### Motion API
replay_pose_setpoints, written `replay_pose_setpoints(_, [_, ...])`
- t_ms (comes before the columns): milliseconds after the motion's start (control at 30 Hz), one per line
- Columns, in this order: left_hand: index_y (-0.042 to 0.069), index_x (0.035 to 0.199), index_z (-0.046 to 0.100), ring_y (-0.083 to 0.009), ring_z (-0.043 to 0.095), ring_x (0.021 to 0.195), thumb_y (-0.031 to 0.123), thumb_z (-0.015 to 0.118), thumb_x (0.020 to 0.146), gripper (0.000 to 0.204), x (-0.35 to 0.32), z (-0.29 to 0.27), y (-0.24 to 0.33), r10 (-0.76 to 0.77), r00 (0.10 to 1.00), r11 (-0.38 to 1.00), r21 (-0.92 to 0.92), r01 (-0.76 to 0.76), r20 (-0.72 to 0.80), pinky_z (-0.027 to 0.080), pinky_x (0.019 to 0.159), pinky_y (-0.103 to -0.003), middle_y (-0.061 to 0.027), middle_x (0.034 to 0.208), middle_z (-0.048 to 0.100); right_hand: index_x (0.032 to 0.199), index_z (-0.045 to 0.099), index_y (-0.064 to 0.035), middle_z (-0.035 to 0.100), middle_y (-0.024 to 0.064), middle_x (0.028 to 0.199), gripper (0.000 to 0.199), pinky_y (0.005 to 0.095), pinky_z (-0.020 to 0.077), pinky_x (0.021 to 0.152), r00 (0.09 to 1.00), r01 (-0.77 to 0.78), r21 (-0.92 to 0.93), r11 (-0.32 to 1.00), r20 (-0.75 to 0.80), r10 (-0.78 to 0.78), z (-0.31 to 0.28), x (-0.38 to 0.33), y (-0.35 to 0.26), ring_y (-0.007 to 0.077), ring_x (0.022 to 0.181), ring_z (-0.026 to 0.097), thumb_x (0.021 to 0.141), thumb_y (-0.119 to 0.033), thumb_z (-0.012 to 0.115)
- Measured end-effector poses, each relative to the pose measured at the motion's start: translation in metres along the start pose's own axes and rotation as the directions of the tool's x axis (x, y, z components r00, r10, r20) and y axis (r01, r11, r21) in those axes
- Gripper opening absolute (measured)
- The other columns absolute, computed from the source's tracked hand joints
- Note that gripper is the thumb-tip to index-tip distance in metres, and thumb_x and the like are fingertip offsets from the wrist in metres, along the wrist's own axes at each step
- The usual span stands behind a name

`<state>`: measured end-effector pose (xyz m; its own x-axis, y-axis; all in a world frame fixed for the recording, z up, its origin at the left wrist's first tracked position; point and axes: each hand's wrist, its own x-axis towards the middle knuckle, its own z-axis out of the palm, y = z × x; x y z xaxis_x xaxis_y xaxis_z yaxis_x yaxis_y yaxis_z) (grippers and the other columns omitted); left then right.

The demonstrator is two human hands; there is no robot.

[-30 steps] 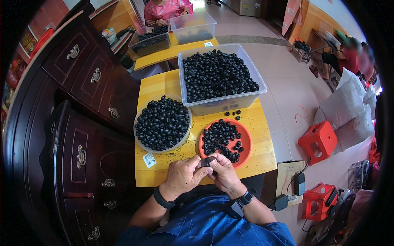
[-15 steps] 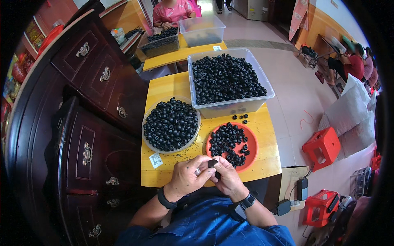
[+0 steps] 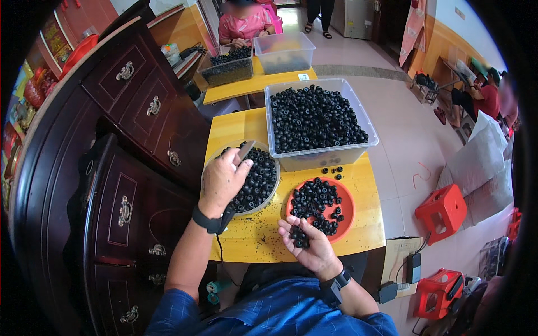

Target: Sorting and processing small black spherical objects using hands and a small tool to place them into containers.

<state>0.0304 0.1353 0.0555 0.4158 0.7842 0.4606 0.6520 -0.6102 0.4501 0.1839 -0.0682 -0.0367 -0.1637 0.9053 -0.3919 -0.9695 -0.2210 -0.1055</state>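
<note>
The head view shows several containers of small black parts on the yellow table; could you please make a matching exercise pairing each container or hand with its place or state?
Things:
1. Clear plastic bin
2. Round bowl
3. Orange plate
4. Right hand

Places or states:
A. Palm up at the table's near edge, a few black parts in it
B. Far side of the table, heaped with black parts
C. Under the left hand, which holds a thin flat tool
D. Near right of the table, partly covered with black parts

Pairs: 1-B, 2-C, 3-D, 4-A

Small black rings in upturned palm
</note>
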Motion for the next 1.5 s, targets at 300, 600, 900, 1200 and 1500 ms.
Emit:
replay_pose_setpoints(300, [0.004,0.093,0.066,-0.0298,0.067,0.061,0.019,0.071,0.086,0.018,-0.054,-0.011,0.021,-0.042,0.969,0.962,-0.254,0.105,0.242,0.051,0.056,-0.038,-0.0129,0.068,0.066,0.129,0.054,-0.0003,0.054,0.0190,0.139,0.036,0.0404,0.0481,0.103,0.998,-0.022,0.013,1.000,0.065,0.021,0.000,0.005,-0.001,0.0304,0.130,0.053,0.104,-0.026,0.048])
replay_pose_setpoints(600, [0.009,0.116,0.066,-0.0261,0.066,0.062,0.017,0.072,0.083,0.034,-0.125,0.011,0.057,0.098,0.885,0.974,-0.226,0.008,0.455,0.051,0.057,-0.038,-0.0065,0.070,0.066,0.130,0.054,-0.0040,0.062,0.0093,0.121,0.032,0.0373,0.0495,0.098,0.998,-0.038,-0.095,0.995,0.050,0.043,-0.008,0.010,0.010,0.0216,0.108,0.061,0.104,-0.019,0.045])
replay_pose_setpoints(900, [0.008,0.113,0.065,-0.0308,0.068,0.065,0.015,0.068,0.081,0.032,-0.133,0.014,0.054,0.155,0.869,0.978,-0.199,-0.067,0.469,0.053,0.059,-0.042,-0.0092,0.073,0.067,0.127,0.055,-0.0011,0.056,0.0181,0.136,0.033,0.0418,0.0416,0.110,0.998,-0.039,-0.090,0.995,0.045,0.043,-0.009,0.008,0.012,0.0283,0.126,0.053,0.105,-0.022,0.043])
replay_pose_setpoints(1200, [0.008,0.109,0.066,-0.0330,0.067,0.064,0.009,0.067,0.078,0.031,-0.138,0.023,0.056,0.207,0.930,0.978,-0.096,-0.186,0.303,0.054,0.057,-0.043,-0.0121,0.075,0.068,0.124,0.054,-0.0037,0.056,0.0164,0.134,0.030,0.0424,0.0412,0.110,0.991,-0.063,-0.028,0.998,0.113,0.065,-0.014,0.016,0.015,0.0277,0.125,0.054,0.106,-0.024,0.041])
replay_pose_setpoints(1500, [0.008,0.100,0.067,-0.0267,0.067,0.060,0.007,0.073,0.077,0.024,-0.136,0.024,0.055,0.239,0.920,0.960,-0.218,-0.175,0.311,0.052,0.054,-0.036,-0.0093,0.069,0.066,0.113,0.059,-0.0034,0.064,0.0144,0.122,0.023,0.0413,0.0516,0.098,0.991,-0.080,0.104,0.991,0.112,0.068,-0.026,0.018,0.016,0.0258,0.109,0.063,0.105,-0.021,0.046])
